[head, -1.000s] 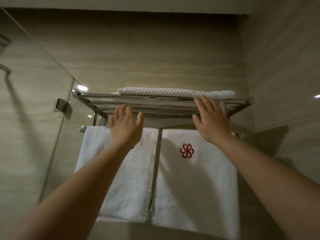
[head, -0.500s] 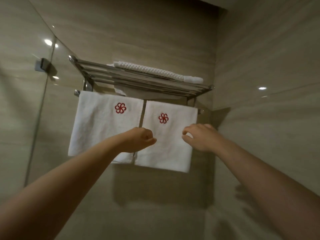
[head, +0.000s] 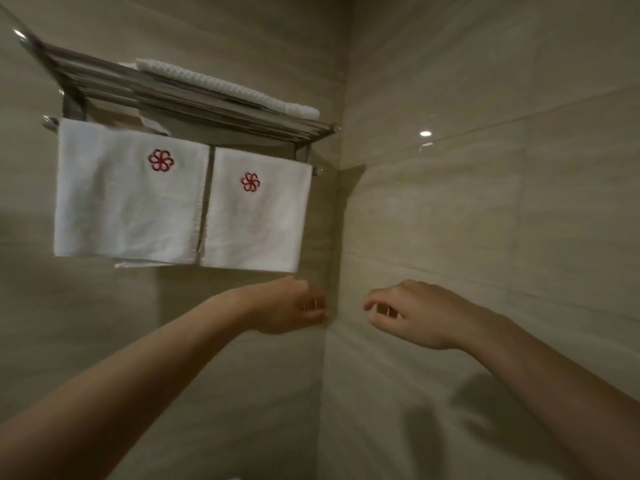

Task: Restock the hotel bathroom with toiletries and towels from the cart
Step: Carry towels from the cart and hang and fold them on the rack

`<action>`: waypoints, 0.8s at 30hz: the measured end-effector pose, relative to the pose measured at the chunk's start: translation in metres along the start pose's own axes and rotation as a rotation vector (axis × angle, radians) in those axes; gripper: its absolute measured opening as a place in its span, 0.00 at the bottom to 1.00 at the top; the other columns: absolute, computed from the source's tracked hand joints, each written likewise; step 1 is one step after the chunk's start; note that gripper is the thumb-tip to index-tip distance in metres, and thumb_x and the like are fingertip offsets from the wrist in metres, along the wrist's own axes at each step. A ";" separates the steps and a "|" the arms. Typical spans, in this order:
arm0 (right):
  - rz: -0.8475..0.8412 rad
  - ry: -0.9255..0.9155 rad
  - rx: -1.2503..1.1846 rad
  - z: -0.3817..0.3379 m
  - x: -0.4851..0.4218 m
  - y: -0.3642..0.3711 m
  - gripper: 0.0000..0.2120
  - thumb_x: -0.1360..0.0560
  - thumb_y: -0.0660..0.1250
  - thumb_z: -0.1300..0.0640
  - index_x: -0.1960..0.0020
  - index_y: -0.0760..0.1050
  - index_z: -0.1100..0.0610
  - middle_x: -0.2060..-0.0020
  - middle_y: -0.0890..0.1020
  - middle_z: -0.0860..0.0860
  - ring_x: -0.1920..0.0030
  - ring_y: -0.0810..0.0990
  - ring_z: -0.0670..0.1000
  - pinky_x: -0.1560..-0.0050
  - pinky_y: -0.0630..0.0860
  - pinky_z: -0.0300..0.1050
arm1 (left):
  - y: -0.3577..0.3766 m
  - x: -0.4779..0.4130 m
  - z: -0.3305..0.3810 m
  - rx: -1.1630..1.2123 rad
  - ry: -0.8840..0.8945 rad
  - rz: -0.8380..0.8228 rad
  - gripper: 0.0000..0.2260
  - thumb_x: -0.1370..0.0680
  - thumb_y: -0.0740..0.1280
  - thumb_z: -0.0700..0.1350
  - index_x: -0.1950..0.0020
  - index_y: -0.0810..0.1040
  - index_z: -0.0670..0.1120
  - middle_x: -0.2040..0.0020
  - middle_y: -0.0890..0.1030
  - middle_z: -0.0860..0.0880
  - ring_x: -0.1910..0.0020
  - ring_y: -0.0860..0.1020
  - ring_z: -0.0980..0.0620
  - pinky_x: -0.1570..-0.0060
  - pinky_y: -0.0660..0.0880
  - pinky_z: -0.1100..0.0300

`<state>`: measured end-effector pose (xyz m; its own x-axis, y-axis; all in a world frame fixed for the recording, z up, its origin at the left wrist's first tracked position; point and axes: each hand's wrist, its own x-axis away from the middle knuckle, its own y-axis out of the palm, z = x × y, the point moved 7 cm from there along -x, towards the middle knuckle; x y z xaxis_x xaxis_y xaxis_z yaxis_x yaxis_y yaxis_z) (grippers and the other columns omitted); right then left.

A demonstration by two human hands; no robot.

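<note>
Two white towels hang side by side from the rail under the rack (head: 207,105) at the far left: the left towel (head: 124,192) and the right towel (head: 256,216), each with a red flower emblem facing out. A folded towel (head: 225,86) lies flat on top of the rack. A stray white edge shows below the left towel's bottom hem.

Both hands are held out below the towels and touch neither. The left hand (head: 294,306) is just under the right towel's lower right corner. The right hand (head: 412,313) is further right, in front of the side wall (head: 485,202). The fingers of each are loosely curled inward and hold nothing; the blur hides finer detail.

Judgement: the towel step at this rack looks finished, and the hands are coming off it. The next move probably calls for turning to the cart, which is out of view, for the toiletries. The uneven edge under the left towel may need a tug first.

Against the earlier frames: a second ago both hands were up at the rack's front edge with straight fingers. Half a second ago they were in front of the lower part of the towels. They have since dropped clear, and the view has swung right, so the rack sits further left.
</note>
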<state>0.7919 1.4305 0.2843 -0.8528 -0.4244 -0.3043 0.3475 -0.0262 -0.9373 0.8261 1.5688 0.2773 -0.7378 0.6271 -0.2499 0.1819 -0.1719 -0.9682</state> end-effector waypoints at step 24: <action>-0.011 0.771 -0.485 0.145 0.524 0.017 0.10 0.22 0.62 0.50 0.44 0.78 0.49 0.55 0.81 0.46 0.54 0.80 0.44 0.52 0.74 0.37 | 0.149 0.030 0.475 0.891 0.622 -0.304 0.09 0.20 0.61 0.44 0.49 0.79 0.43 0.53 0.82 0.48 0.53 0.81 0.54 0.49 0.77 0.59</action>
<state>0.4071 1.0768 0.1338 -0.9399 0.3014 -0.1608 0.2848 0.4314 -0.8561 0.5222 1.2018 0.1317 -0.1747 0.9621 -0.2092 -0.6625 -0.2721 -0.6979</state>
